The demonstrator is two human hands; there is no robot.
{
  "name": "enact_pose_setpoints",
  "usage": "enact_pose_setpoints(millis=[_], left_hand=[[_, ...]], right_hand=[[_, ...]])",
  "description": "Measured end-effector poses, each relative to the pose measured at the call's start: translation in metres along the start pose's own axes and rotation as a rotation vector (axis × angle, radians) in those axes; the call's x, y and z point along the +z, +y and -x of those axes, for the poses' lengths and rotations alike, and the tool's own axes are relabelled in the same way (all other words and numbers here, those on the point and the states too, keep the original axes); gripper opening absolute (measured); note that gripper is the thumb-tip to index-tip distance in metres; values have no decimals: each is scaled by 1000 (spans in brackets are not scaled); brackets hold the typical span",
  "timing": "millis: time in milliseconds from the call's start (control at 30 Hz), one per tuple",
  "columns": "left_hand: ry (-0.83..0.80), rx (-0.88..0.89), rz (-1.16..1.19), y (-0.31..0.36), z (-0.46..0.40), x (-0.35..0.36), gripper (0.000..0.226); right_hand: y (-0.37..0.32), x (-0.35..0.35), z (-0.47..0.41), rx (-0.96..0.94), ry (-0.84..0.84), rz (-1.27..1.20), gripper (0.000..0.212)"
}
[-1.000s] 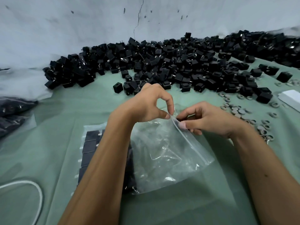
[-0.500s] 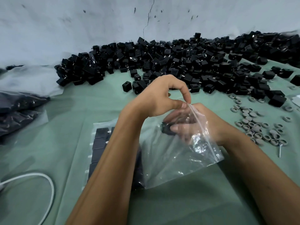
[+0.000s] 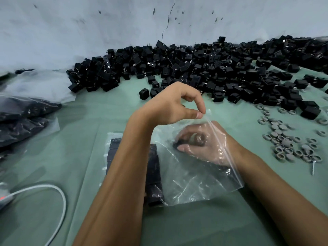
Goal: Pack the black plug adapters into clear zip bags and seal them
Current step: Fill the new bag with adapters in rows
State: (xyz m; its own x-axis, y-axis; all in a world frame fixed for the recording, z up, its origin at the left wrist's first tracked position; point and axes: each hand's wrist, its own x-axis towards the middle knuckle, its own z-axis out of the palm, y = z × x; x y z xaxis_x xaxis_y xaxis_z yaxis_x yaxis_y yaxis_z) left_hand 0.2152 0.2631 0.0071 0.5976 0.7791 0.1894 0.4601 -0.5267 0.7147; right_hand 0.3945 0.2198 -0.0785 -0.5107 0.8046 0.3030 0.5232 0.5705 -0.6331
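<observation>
Left hand (image 3: 170, 107) pinches the top edge of the clear zip bag (image 3: 198, 176) mid-frame, holding it open. Right hand (image 3: 200, 144) sits inside it, fingers curled round a black plug adapter (image 3: 179, 145); the big adapter pile (image 3: 195, 71) runs across the upper frame.

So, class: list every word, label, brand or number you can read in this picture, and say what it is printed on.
None can be read.
Black plug adapters: small pale marks on some, too blurred to read.
Clear zip bag: no print visible.
Grey rings: no markings visible.
</observation>
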Motion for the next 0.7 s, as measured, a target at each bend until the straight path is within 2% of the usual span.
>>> enact_pose_setpoints(millis=[133,267,333,433,500,533,600,667,700], left_hand=[[90,-111,18,-20,15,-22,7],[117,-296,-8,-45,35,-44,8],[101,-380,-31,-53,44,-49,8],[41,-512,-61,-63,55,-56,11],[-30,-600,-92,-67,60,-60,13],[-63,-636,-93,-69,62,-61,15],[-102,-676,-77,-72,63,-62,17],[-99,-676,-60,-72,62,-60,17],[-90,-668,-59,-73,62,-58,16]], right_hand=[[9,-2,1,48,-19,17,23],[9,4,3,-54,-134,-222,23],[8,5,1,-167,-151,-188,28],[0,7,-14,-419,-51,-15,29],[-5,12,-19,-534,-76,-86,21],[-4,11,-21,-541,-39,-114,18],[0,22,-19,-440,-19,-153,19],[4,30,-14,-330,98,14,18],[8,33,-12,-353,144,126,21]])
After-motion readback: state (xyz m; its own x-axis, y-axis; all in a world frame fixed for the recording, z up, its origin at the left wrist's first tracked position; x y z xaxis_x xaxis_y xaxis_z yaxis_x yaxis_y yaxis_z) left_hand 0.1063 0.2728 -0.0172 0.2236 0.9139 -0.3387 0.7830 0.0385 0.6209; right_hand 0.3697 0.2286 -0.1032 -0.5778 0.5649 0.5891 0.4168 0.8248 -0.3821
